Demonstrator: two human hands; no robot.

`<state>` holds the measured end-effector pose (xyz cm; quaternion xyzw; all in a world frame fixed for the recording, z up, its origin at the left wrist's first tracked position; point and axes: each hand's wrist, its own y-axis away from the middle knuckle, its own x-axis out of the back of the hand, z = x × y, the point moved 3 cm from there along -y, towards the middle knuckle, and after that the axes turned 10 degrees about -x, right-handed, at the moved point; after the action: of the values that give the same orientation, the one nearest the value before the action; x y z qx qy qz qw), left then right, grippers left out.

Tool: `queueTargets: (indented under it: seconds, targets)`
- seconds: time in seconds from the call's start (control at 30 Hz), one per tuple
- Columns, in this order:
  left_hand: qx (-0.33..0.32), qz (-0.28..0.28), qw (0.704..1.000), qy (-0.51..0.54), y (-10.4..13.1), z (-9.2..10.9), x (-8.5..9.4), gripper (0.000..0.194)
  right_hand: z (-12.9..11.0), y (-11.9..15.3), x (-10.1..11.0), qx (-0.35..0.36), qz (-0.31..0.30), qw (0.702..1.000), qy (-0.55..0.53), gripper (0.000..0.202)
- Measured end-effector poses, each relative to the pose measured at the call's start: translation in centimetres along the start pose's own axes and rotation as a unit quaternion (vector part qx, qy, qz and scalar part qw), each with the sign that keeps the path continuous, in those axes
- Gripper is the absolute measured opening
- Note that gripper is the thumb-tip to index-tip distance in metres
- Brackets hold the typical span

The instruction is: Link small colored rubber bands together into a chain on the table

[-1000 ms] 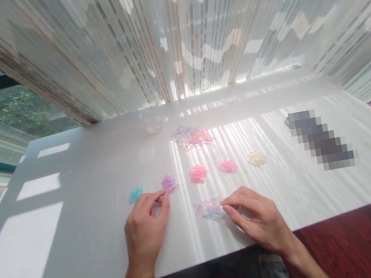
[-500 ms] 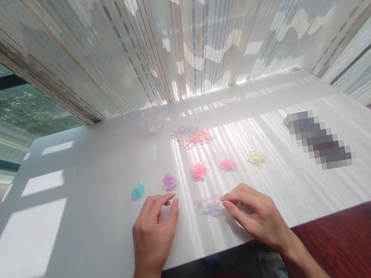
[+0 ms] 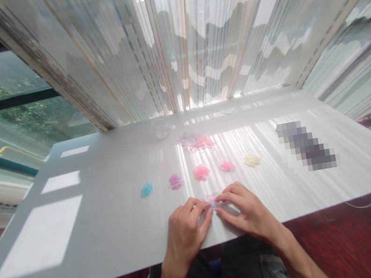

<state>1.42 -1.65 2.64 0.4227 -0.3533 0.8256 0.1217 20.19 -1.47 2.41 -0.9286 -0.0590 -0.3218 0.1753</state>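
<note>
My left hand (image 3: 189,226) and my right hand (image 3: 243,207) meet over a small mixed pile of thin pastel rubber bands (image 3: 210,197) near the table's front edge. Thumb and forefinger of each hand curve into a pinch at the pile, the fingertips of both hands almost touching. Whatever lies between them is too small to make out. Beyond the hands runs a row of sorted heaps: blue bands (image 3: 146,189), purple bands (image 3: 176,181), coral-pink bands (image 3: 201,172), pink bands (image 3: 227,166) and pale yellow bands (image 3: 252,160).
Behind the row lies a larger mixed heap of bands (image 3: 196,142). A clear round container (image 3: 160,128) and a clear lid-like disc (image 3: 228,111) stand farther back on the white table (image 3: 115,231). A blurred-out dark object (image 3: 305,145) lies right. Curtains (image 3: 176,41) hang behind.
My left hand has moved right from beside the purple bands to the near mixed pile, meeting my right hand there. My right hand stays at that pile. The view has shifted slightly.
</note>
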Motion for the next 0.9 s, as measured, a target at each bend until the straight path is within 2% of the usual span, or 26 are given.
queueTargets:
  seconds: [0.47,0.9]
  targets:
    - [0.006,0.041,0.998,0.048,0.41,-0.17,0.23,0.015,0.23,-0.03,0.02,0.015,0.018,1.0,0.006,0.012]
    - [0.004,0.013,1.0,-0.007,0.3,0.02,-0.1,0.017,-0.19,0.0,0.14,0.022,0.015,1.0,0.004,0.011]
